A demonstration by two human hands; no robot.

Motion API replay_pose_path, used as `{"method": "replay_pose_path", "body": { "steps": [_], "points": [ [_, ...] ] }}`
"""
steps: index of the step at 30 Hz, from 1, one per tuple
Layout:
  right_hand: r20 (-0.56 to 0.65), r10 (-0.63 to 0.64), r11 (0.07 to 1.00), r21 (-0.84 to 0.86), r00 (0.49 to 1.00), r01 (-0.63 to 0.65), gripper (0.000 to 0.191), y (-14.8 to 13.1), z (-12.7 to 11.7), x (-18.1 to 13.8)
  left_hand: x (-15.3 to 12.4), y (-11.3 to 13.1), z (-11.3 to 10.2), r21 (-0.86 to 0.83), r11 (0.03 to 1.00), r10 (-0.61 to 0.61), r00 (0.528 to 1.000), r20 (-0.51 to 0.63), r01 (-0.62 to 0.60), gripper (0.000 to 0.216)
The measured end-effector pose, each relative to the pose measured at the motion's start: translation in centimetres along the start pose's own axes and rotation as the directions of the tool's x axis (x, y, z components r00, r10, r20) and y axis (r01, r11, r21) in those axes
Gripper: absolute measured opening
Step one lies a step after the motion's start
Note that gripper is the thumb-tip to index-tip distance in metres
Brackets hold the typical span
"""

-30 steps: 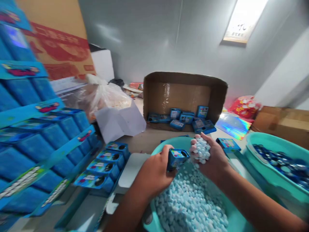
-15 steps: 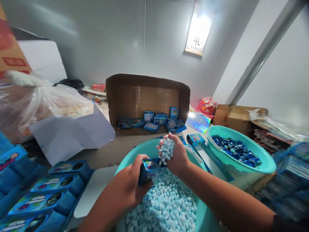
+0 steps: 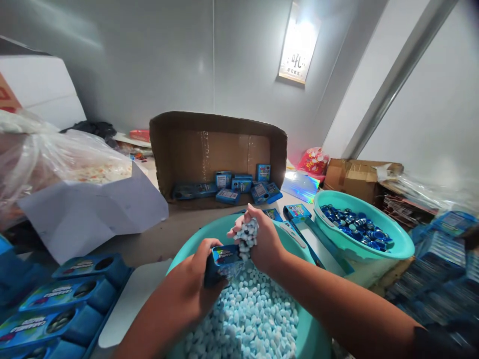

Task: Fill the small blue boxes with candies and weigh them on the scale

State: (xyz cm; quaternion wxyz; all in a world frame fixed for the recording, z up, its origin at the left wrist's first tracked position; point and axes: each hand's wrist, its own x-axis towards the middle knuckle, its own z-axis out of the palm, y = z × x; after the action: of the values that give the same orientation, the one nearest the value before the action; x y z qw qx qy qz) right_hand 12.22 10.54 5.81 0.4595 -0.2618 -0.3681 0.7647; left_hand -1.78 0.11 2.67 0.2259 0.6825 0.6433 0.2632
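Observation:
My left hand [image 3: 196, 274] grips a small blue printed candy box [image 3: 226, 255], tilted over a turquoise basin [image 3: 192, 239]. A heap of pale blue and white candies [image 3: 249, 234] lies in my cupped right hand [image 3: 267, 244], whose heel is at the box's right end. Some of these candies spill down toward that end; the box's opening itself is partly hidden. Below both hands, the basin holds a mass of the same loose candies [image 3: 262, 309].
Several filled blue boxes [image 3: 62, 296] stand in a tray at the left. A cardboard carton [image 3: 224, 149] on its side holds blue boxes behind the basin. To the right sits another turquoise basin [image 3: 402, 244] with blue round lids [image 3: 359, 227]. A clear bag [image 3: 86, 154] lies at the left.
The heap in my right hand has shrunk and shifted toward the box. My left hand keeps its hold on the box. The whole view has turned slightly right.

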Motion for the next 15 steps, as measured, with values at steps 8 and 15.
{"method": "replay_pose_path", "body": {
  "steps": [8,15],
  "points": [
    [0.128,-0.129,0.988,-0.065,0.983,0.138,0.037,0.87,0.21,-0.19,-0.07,0.98,0.03,-0.026,0.996,-0.081,0.996,-0.037,0.08,0.035],
    [0.147,-0.142,0.988,-0.047,0.979,0.15,0.036,0.6,0.52,-0.27,-0.11,0.9,0.05,-0.063,0.995,-0.075,0.995,-0.069,0.071,0.032]
  ]
}}
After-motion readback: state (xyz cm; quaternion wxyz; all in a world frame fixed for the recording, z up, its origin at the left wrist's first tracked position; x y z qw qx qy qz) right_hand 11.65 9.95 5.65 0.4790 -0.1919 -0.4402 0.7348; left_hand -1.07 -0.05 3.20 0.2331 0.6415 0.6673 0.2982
